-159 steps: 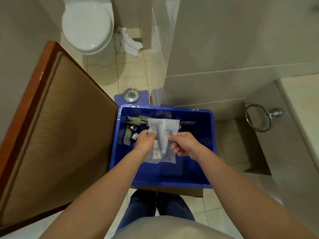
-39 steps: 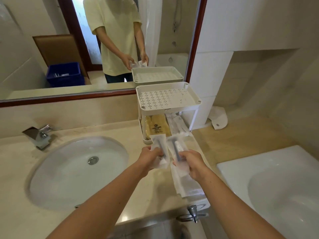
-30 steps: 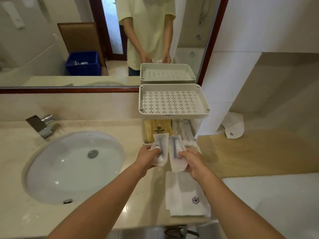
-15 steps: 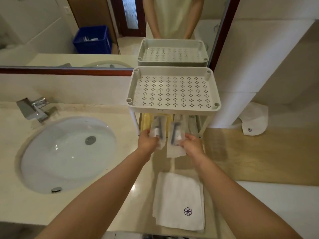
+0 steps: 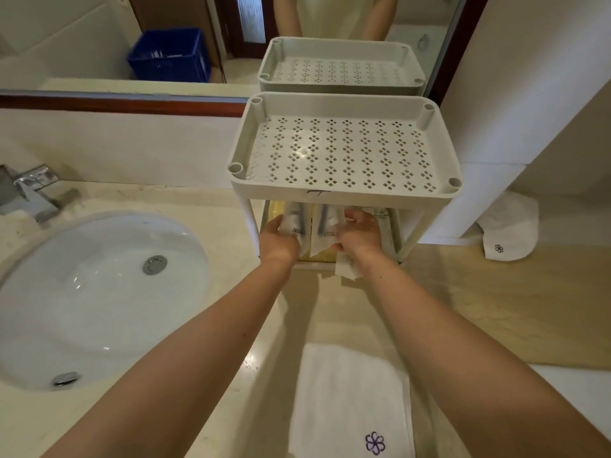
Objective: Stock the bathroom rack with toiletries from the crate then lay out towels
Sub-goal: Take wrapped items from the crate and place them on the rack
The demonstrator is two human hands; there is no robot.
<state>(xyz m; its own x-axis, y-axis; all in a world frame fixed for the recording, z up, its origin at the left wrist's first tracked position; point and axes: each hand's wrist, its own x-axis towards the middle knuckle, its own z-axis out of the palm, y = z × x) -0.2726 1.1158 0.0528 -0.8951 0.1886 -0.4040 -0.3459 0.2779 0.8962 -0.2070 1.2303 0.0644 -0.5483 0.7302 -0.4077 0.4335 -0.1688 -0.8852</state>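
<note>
I see left hand gripping a clear sachet | right hand gripping another sachet | both at the rack lower shelf

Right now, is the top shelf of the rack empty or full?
Empty: the top shelf shows only its bare perforated floor, with nothing lying on it.

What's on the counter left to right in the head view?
faucet → sink → left hand → right hand → folded cloth by the wall. The rack and towel overlap the hands, so they are left out.
</note>
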